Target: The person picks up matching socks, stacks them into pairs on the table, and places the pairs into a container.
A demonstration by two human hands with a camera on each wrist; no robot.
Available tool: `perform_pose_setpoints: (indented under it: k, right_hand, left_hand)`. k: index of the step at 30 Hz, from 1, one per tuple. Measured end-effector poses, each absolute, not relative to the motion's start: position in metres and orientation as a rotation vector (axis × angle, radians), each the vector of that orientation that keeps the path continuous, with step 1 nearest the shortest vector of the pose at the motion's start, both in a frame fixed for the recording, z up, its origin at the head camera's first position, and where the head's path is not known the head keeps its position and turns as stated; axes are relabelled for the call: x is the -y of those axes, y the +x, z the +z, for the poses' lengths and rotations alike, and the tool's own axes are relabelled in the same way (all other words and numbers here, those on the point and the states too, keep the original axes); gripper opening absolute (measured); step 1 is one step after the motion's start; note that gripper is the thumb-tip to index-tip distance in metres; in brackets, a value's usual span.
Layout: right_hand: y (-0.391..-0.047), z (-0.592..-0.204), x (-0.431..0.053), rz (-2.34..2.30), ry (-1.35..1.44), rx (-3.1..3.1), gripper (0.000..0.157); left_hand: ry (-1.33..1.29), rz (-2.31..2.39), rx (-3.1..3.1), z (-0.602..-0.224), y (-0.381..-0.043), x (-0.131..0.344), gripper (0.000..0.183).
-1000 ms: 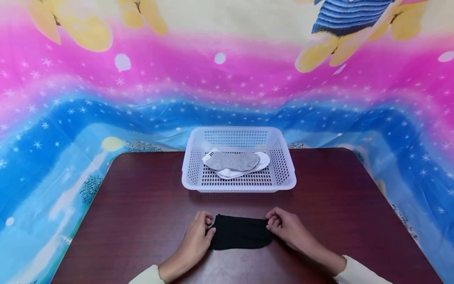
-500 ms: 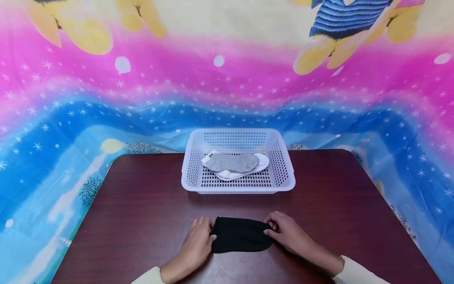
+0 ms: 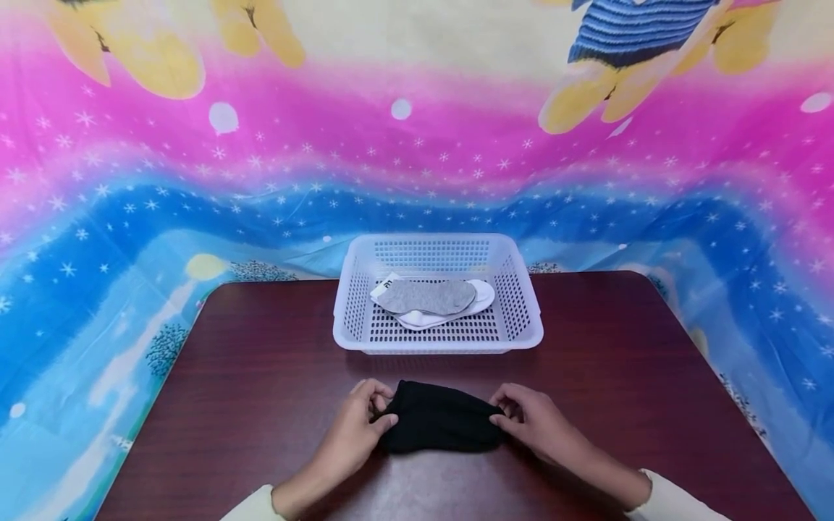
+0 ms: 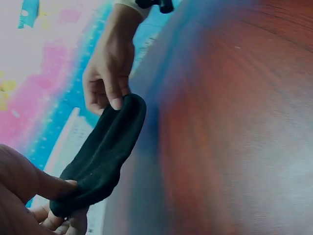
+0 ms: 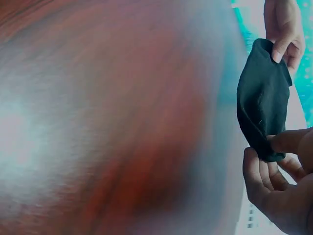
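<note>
A black sock (image 3: 443, 418) is stretched between both hands above the near part of the table. My left hand (image 3: 355, 427) pinches its left end, thumb on top and fingers beneath. At the other end, my right hand (image 3: 537, 427) pinches the sock between thumb and curled fingers. Both wrist views show the sock (image 4: 105, 152) lifted off the tabletop, with a hand at each end. Behind it, in the white basket (image 3: 438, 346), a grey sock (image 3: 430, 297) lies on top of a white sock (image 3: 483, 295).
The perforated plastic basket stands at the back middle of the dark reddish table (image 3: 274, 347). A printed cloth backdrop (image 3: 417, 159) in pink and blue hangs behind the table and down both its sides.
The black sock lay flat on the table earlier. Now both hands grip its ends and have raised it a little. The basket and its socks stay put.
</note>
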State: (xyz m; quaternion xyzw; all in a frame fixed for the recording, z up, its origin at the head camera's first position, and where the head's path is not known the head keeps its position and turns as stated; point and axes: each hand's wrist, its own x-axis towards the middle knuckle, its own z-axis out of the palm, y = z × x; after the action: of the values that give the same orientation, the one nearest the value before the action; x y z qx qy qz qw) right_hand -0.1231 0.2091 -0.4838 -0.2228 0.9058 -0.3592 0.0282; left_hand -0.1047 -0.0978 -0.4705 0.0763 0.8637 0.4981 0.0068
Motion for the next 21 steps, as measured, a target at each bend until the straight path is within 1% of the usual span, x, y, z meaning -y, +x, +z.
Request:
perform_pose_setpoints:
  k: [4, 8, 14, 21]
  right_hand:
    - [-0.126, -0.467, -0.208, -1.236, -0.679, -2.752, 0.017]
    - [-0.127, -0.451, -0.206, -1.382, -0.588, -2.635, 0.012]
    - [-0.131, -0.43, -0.206, -1.442, -0.525, -2.575, 0.014]
    - [-0.138, -0.415, -0.207, -1.46, -0.516, -2.585, 0.014]
  left_hand:
    - [0.179, 1.636, -2.683, -0.455, -0.109, 0.101, 0.029]
    - [0.15, 1.652, -2.685, -0.444, -0.113, 0.105, 0.03]
    - [0.131, 1.635, -2.689, -0.429, -0.119, 0.109, 0.03]
    - [0.113, 1.675, -2.648, -0.41, -0.124, 0.11, 0.027]
